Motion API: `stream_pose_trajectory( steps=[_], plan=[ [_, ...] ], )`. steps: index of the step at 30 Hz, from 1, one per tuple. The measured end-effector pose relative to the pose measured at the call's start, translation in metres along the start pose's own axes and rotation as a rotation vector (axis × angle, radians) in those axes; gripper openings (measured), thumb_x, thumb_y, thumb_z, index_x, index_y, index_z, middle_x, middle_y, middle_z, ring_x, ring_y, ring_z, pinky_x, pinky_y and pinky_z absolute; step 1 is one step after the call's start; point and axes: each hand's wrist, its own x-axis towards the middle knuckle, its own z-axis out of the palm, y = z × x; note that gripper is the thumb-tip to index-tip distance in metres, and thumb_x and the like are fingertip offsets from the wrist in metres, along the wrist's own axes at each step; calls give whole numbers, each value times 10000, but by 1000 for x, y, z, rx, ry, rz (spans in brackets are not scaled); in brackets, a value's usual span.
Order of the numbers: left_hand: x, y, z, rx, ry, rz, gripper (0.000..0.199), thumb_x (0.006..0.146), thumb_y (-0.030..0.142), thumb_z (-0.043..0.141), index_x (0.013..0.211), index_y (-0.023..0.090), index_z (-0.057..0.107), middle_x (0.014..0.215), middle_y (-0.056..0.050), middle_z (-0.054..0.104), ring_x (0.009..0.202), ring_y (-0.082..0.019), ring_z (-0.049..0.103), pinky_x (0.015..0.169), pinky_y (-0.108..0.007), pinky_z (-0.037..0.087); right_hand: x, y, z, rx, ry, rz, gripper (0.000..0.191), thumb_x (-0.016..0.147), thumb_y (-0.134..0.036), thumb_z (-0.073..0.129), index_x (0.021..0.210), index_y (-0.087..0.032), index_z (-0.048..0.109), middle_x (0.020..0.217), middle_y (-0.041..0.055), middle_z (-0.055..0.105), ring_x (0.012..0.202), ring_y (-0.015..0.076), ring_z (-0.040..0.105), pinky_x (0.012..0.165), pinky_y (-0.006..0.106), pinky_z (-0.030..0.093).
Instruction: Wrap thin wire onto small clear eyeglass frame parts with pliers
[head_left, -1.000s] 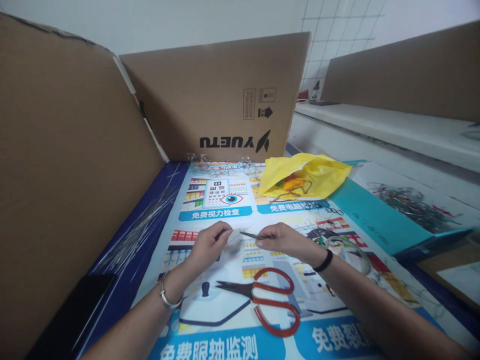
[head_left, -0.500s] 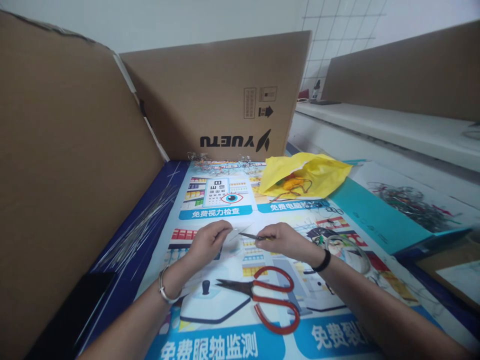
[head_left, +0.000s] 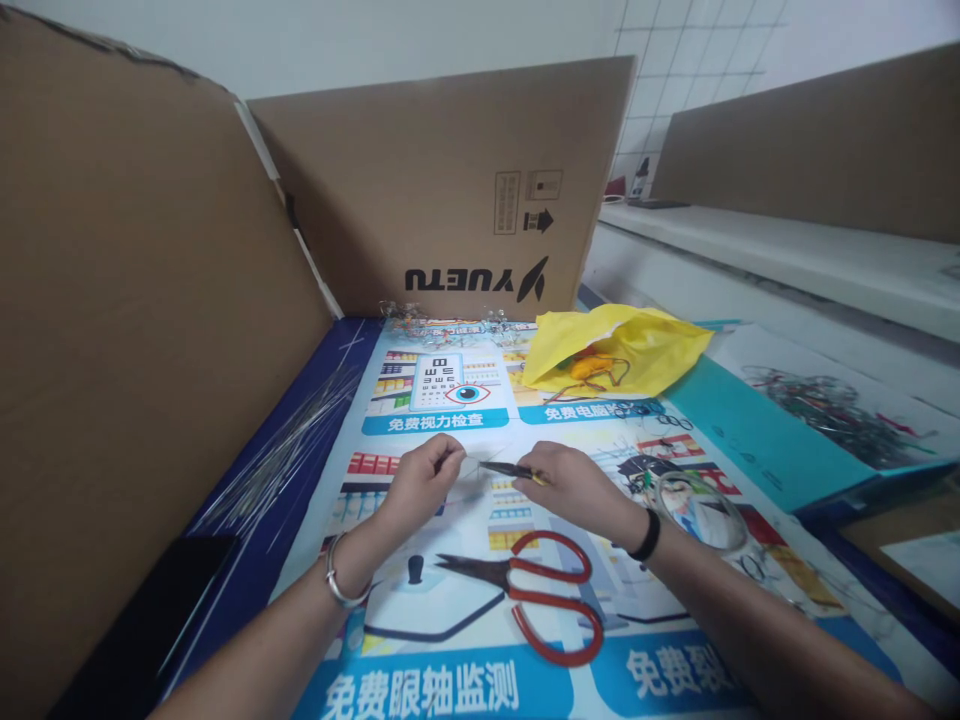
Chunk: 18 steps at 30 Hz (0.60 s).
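Observation:
My left hand (head_left: 426,480), with a silver bangle at the wrist, is closed, thumb and forefinger pinching a thin, pale wire (head_left: 472,461). Gripped in my right hand (head_left: 577,487) is a pair of slim pliers (head_left: 508,469) with dark pointed jaws. The tips of the jaws meet the wire between my two hands; whether they clamp it is too fine to make out. Below the hands, red-handled scissors (head_left: 502,575) lie on the printed sheet (head_left: 450,680), blades pointing left.
A yellow bag (head_left: 660,350) gapes at the back right, orange stuff inside. Beyond it, a turquoise folder (head_left: 757,440) bears tangled wire pieces (head_left: 817,405). Straight wires (head_left: 281,460) and a black flat object (head_left: 180,600) lie left. Cardboard panels (head_left: 442,190) wall the left and back.
The view has shifted slightly. My right hand has turned a little, showing more of the pliers' handle. Both hands stay close together at the wire.

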Motion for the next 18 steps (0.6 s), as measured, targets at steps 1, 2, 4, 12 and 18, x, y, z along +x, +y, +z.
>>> stream_pose_trajectory(
  steps=[1,2,4,12,18],
  plan=[
    [0,0,0,54,19,24,144,802,247,434,714,190,533,629,34,537,579,-93,481,558,-196,365,-1,-3,0,-72,36,2,187,806,-304,502,769,-175,631,760,38,584,765,151,516,693,243,359],
    [-1,1,0,98,33,46,137,802,232,427,727,193,535,644,33,551,593,-96,490,573,-201,367,-2,-5,-1,-142,72,2,187,814,-300,496,775,-172,627,773,46,578,791,160,507,720,257,353],
    [-2,0,0,167,48,84,134,807,217,414,757,197,536,665,29,566,602,-101,501,589,-210,370,-3,-10,-1,-267,131,-11,195,831,-295,479,781,-170,620,790,57,568,828,177,486,756,286,331],
    [-5,0,6,306,19,175,134,827,198,391,805,206,523,755,-7,588,708,-137,544,646,-246,391,-7,-21,6,-510,203,-109,139,836,-234,478,786,-163,587,790,71,533,803,202,426,684,318,268],
    [-8,2,14,346,103,103,119,823,186,389,802,200,505,718,-3,575,666,-142,539,624,-252,379,-9,-24,12,-589,275,-121,118,825,-133,449,790,-156,559,765,76,502,757,206,399,655,331,251]
  ],
)
